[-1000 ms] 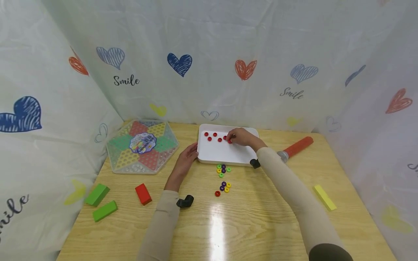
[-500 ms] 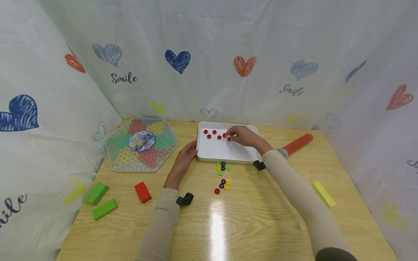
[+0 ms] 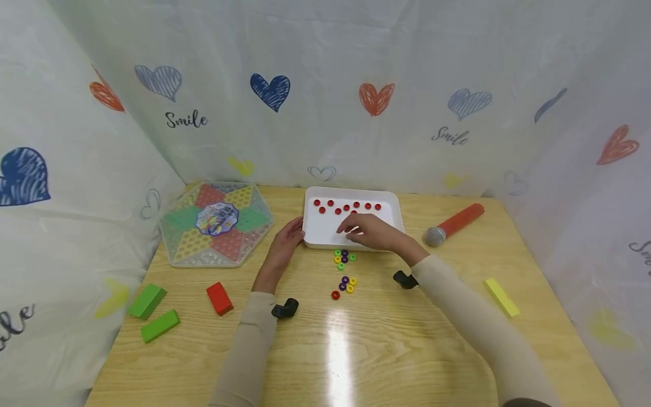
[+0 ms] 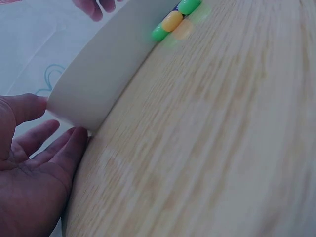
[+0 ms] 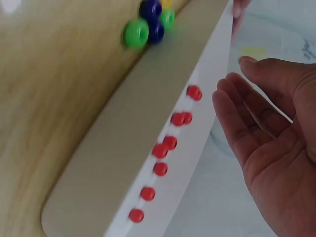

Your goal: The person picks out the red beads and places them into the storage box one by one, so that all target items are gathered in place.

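Observation:
My left hand rests against the left side of a shallow white tray. In the left wrist view, its thumb touches the tray's rim and its fingertips meet the wall near the table. Over the tray's front part hovers my right hand, fingers loosely bent and nothing between them. Several red beads lie in the far half of the tray, one partly hidden behind the right hand. Just in front of the tray sit green, purple and yellow beads.
Nearer lie purple and yellow beads and a red bead. A hexagonal Chinese checkers board, green blocks and a red block are at left. At right are a red microphone and a yellow block.
My right hand has drawn back from the red beads towards the tray's front edge, and red beads at the tray's right that it covered now show. The left hand stays at the tray's side.

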The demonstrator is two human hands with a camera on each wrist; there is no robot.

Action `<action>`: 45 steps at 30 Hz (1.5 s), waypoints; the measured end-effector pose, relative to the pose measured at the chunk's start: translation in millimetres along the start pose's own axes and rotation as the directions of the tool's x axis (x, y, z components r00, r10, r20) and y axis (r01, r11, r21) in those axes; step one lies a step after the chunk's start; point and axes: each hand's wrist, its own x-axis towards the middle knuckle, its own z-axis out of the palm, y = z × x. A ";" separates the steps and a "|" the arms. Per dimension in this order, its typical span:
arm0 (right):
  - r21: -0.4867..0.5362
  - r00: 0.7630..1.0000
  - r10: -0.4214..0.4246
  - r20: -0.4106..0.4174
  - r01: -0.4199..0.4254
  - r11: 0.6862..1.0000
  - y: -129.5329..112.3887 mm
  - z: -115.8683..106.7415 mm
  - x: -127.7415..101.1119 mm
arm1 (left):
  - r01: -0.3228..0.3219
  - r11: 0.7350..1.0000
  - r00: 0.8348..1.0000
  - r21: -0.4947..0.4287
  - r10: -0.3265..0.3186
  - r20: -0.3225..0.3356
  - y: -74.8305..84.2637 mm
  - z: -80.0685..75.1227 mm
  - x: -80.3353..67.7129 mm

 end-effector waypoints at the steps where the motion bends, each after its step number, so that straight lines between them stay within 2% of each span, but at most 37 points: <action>1: -0.006 1.000 -0.019 0.010 0.019 1.000 -3.4 3.5 -1.6 | -0.004 1.000 1.000 0.002 0.004 0.001 0.1 -0.3 0.1; 5: -0.039 0.994 -0.091 0.061 0.094 0.995 -20.3 16.7 -7.5 | -0.015 1.000 1.000 0.006 0.015 0.000 1.2 -1.5 0.8; 9: -0.051 0.979 -0.122 0.166 0.132 0.990 -37.3 27.2 -14.0 | -0.007 1.000 1.000 0.007 0.007 -0.001 3.8 -2.0 1.4; 14: -0.078 0.938 -0.124 0.322 0.158 0.984 -48.0 38.6 -21.3 | 0.006 1.000 1.000 0.013 -0.006 -0.009 5.9 -0.7 0.4; 18: -0.059 0.910 -0.137 0.392 0.173 0.983 -51.0 48.6 -25.9 | 0.008 1.000 1.000 0.018 -0.008 -0.014 6.3 0.2 -0.7; 23: -0.075 0.902 -0.176 0.394 0.222 0.972 -51.2 58.2 -30.7 | 0.009 0.999 1.000 0.035 -0.008 -0.016 5.6 0.9 -1.7; 26: -0.095 0.905 -0.194 0.378 0.246 0.965 -51.2 61.8 -33.1 | 0.017 0.999 1.000 0.035 -0.016 -0.018 4.6 1.4 -1.8; 45: -0.159 0.935 -0.157 0.317 0.215 0.964 -50.8 80.6 -39.1 | 0.013 1.000 1.000 0.016 -0.013 -0.018 2.1 2.1 -1.0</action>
